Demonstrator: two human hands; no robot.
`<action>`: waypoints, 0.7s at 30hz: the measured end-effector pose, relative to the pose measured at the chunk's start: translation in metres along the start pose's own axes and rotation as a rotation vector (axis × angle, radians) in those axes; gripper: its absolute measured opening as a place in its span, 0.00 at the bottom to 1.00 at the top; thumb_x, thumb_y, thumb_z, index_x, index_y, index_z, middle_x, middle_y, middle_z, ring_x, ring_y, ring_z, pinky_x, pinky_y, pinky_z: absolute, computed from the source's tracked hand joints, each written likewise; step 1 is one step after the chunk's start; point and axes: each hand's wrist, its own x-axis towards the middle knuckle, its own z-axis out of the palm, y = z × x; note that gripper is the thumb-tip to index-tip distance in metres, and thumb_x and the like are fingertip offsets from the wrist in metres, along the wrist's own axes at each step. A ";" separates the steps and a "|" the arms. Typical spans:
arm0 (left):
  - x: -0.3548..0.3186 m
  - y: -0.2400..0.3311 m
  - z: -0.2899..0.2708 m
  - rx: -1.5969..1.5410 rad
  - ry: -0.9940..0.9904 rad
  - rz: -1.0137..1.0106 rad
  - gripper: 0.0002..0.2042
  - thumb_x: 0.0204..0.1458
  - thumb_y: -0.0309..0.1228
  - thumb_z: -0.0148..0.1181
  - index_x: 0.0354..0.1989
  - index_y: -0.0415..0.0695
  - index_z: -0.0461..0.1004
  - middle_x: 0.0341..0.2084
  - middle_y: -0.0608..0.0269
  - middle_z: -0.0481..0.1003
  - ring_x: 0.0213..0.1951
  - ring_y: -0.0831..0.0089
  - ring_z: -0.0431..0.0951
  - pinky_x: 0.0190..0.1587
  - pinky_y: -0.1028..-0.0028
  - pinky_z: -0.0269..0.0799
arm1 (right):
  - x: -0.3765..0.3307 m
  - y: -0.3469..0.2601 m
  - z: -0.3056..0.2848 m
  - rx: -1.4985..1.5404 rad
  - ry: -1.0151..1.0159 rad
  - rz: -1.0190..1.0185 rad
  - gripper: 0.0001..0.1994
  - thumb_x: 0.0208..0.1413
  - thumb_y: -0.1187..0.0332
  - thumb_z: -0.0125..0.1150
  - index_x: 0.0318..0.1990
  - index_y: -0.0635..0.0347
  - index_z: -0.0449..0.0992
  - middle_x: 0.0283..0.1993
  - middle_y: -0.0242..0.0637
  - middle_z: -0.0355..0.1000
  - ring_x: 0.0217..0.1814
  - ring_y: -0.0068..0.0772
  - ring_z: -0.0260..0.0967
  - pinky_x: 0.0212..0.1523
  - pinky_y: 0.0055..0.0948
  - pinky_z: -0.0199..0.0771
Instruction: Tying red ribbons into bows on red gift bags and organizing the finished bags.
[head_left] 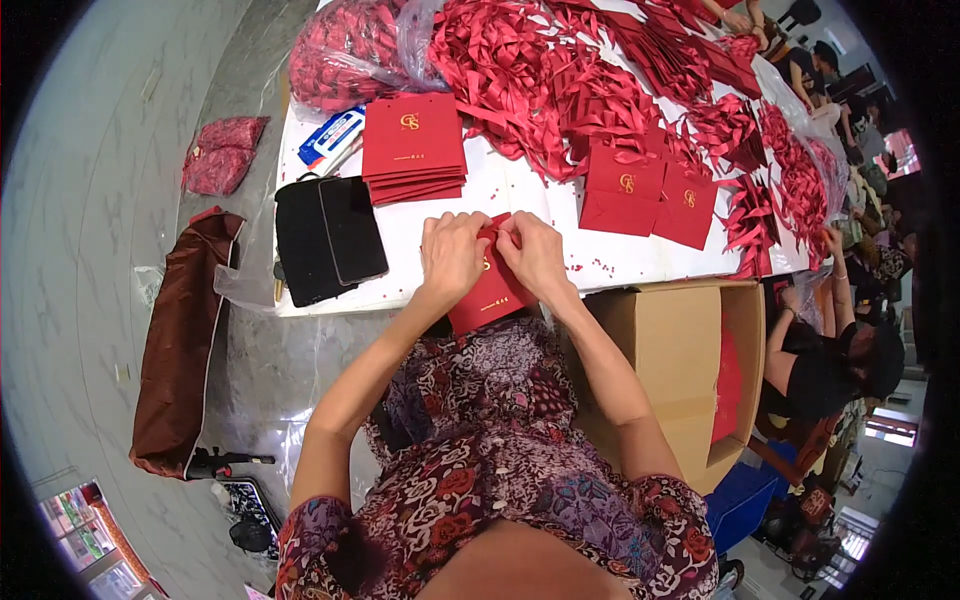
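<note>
A small red paper bag (492, 302) with gold print lies at the table's front edge, its lower end reaching over my lap. My left hand (454, 252) has its fingers bent and closed on the bag's upper left part. Opposite it, my right hand (534, 252) pinches the upper right part, thumb and fingertips together. A bit of red shows between the two hands; whether it is ribbon or folded paper I cannot make out. Just beyond my left hand sits a stack of flat red bags (414, 140).
Red ribbons (510, 80) heap across the far table, beside a stuffed clear plastic bag (345, 55). Two red bags (622, 190) lie to the right. A black pouch (325, 240) rests at left. An open cardboard box (665, 350) stands by my right arm. Other people work at far right.
</note>
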 end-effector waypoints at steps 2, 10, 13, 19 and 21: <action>-0.003 0.003 0.001 0.016 0.031 0.011 0.11 0.46 0.25 0.61 0.39 0.46 0.77 0.30 0.59 0.78 0.38 0.60 0.75 0.45 0.64 0.62 | -0.002 -0.003 0.002 -0.025 0.012 -0.019 0.05 0.51 0.73 0.62 0.34 0.64 0.73 0.30 0.46 0.71 0.30 0.46 0.72 0.33 0.39 0.72; -0.002 0.003 -0.003 -0.297 -0.022 -0.255 0.09 0.48 0.26 0.62 0.39 0.44 0.77 0.30 0.57 0.80 0.36 0.59 0.80 0.39 0.66 0.73 | -0.009 -0.009 0.005 -0.051 0.091 -0.176 0.08 0.51 0.75 0.62 0.36 0.64 0.70 0.32 0.46 0.70 0.34 0.50 0.71 0.36 0.42 0.72; -0.002 -0.001 -0.005 -0.333 -0.031 -0.288 0.10 0.49 0.28 0.64 0.39 0.42 0.77 0.31 0.56 0.81 0.36 0.59 0.82 0.38 0.66 0.75 | -0.010 -0.009 0.005 0.048 0.080 -0.090 0.09 0.52 0.73 0.63 0.39 0.63 0.70 0.31 0.45 0.72 0.34 0.50 0.73 0.35 0.40 0.73; 0.004 -0.016 -0.012 -0.216 -0.103 -0.106 0.09 0.47 0.27 0.65 0.38 0.43 0.77 0.30 0.55 0.81 0.35 0.57 0.82 0.38 0.67 0.75 | -0.002 -0.012 -0.005 0.182 -0.040 -0.091 0.08 0.54 0.71 0.64 0.40 0.62 0.75 0.32 0.44 0.73 0.34 0.47 0.75 0.31 0.37 0.74; 0.004 -0.020 -0.015 -0.194 -0.087 -0.087 0.08 0.46 0.27 0.65 0.35 0.44 0.76 0.27 0.55 0.80 0.34 0.57 0.81 0.40 0.63 0.72 | 0.003 -0.021 -0.016 0.232 -0.018 -0.072 0.07 0.55 0.71 0.63 0.39 0.62 0.76 0.33 0.44 0.72 0.34 0.46 0.75 0.32 0.37 0.74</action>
